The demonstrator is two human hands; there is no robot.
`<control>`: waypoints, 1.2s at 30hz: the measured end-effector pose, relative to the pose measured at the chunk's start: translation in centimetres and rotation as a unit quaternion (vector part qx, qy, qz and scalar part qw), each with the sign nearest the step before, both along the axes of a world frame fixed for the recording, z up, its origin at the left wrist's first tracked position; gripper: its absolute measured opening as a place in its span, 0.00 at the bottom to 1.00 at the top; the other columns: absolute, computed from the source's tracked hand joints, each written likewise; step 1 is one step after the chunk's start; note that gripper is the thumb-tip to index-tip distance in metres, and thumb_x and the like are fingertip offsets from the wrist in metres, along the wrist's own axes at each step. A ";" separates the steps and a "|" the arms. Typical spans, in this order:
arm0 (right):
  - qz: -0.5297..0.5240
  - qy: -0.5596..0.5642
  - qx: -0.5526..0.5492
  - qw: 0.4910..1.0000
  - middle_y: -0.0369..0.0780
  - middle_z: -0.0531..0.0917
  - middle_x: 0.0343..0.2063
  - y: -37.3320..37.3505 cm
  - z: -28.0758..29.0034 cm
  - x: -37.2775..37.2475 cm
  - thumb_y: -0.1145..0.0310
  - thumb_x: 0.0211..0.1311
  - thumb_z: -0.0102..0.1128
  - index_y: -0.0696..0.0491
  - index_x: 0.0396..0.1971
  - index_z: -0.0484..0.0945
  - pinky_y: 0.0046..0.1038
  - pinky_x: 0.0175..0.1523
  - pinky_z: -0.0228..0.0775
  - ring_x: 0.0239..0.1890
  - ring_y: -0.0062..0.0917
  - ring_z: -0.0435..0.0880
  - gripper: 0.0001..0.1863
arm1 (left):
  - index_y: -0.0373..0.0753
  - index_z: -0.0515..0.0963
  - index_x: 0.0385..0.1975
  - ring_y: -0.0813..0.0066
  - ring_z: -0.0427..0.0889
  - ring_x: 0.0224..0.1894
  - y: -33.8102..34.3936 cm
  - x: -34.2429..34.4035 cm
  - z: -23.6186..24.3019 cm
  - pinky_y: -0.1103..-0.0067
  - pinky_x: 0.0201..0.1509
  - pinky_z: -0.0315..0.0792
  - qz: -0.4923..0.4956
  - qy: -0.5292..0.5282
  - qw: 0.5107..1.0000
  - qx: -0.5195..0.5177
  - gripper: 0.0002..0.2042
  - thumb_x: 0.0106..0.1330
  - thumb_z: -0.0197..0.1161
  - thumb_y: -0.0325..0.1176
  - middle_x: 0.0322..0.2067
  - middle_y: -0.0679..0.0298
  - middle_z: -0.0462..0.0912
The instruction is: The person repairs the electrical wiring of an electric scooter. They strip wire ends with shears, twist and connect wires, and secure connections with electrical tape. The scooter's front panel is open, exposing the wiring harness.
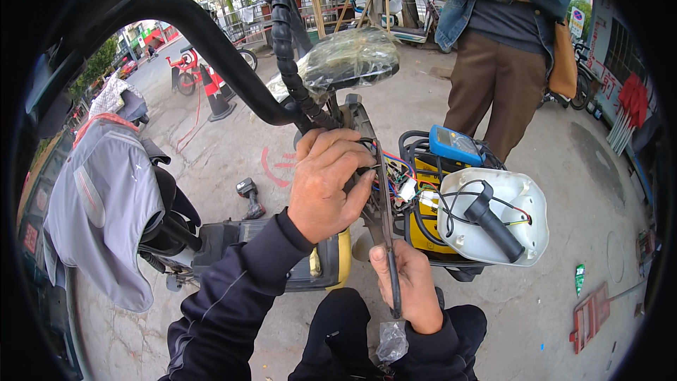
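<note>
My left hand (328, 187) is curled around dark cables at the scooter's steering column (355, 116), beside a bundle of coloured wires with white connectors (406, 190); its fingertips are partly hidden. Below it, my right hand (409, 286) grips the lower end of a long black cable (387, 233). To the right, a white housing (522, 240) holds a black throttle grip (493, 229) with wires. A blue multimeter (455, 145) rests on black cables over a yellow-and-black part (427, 233). A plastic-wrapped part (342, 56) sits above my hands.
A person (497, 77) stands at the back right with folded arms. A curved black handlebar (211, 49) spans the upper left. A draped grey jacket (106, 212) is left, a power drill (250, 197) near the footboard. Cones (211, 99), red flags (631, 109) and a red object (589, 317) surround.
</note>
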State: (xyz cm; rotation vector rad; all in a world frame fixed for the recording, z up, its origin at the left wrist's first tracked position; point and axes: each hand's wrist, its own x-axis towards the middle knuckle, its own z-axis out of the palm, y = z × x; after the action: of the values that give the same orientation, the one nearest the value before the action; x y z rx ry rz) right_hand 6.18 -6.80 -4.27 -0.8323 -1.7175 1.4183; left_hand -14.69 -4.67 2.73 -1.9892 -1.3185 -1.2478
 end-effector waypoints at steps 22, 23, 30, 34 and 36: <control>-0.164 -0.141 0.188 0.958 0.42 0.73 0.14 -0.5 0.9 -2.7 0.42 0.65 0.76 0.61 0.32 0.74 0.39 0.27 0.68 0.17 0.39 0.76 0.33 | 0.39 0.84 0.29 0.60 0.86 0.54 0.5 -0.2 -0.6 0.60 0.67 0.67 -0.012 -0.038 0.999 0.015 0.07 0.52 0.73 0.21 0.35 0.64 0.86; -0.167 -0.142 0.186 0.958 0.42 0.73 0.14 -0.5 0.9 -2.8 0.42 0.65 0.76 0.60 0.32 0.74 0.39 0.27 0.69 0.17 0.40 0.76 0.33 | 0.39 0.84 0.29 0.60 0.86 0.54 0.5 -0.2 -0.7 0.59 0.67 0.67 -0.011 -0.036 0.999 0.014 0.07 0.52 0.73 0.22 0.34 0.64 0.86; -0.167 -0.147 0.192 0.956 0.48 0.77 0.18 -0.5 1.2 -3.2 0.40 0.66 0.74 0.62 0.35 0.74 0.43 0.30 0.72 0.21 0.47 0.81 0.35 | 0.38 0.84 0.31 0.58 0.85 0.56 0.5 -0.5 -0.8 0.60 0.67 0.66 -0.017 -0.028 0.999 0.005 0.06 0.54 0.73 0.22 0.36 0.63 0.88; -0.150 -0.173 0.170 0.959 0.56 0.85 0.25 -0.5 1.4 -3.1 0.39 0.64 0.75 0.65 0.40 0.75 0.48 0.34 0.78 0.29 0.56 0.88 0.37 | 0.39 0.84 0.30 0.60 0.86 0.54 0.6 -0.5 -0.8 0.58 0.68 0.67 -0.012 -0.026 1.000 0.011 0.06 0.52 0.72 0.23 0.35 0.63 0.86; -0.156 -0.164 0.177 0.958 0.53 0.82 0.23 -0.4 1.4 -3.2 0.39 0.65 0.74 0.65 0.39 0.75 0.46 0.33 0.77 0.26 0.53 0.86 0.37 | 0.39 0.84 0.30 0.60 0.86 0.55 0.5 -0.5 -0.7 0.57 0.68 0.67 -0.013 -0.026 1.000 0.009 0.06 0.52 0.72 0.23 0.35 0.63 0.86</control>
State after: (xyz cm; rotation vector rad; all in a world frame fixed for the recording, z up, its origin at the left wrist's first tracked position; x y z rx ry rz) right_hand 2.98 -7.21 -2.87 -1.1195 -1.9067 0.7628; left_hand -15.18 -4.15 1.99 -1.9798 -1.3063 -1.3275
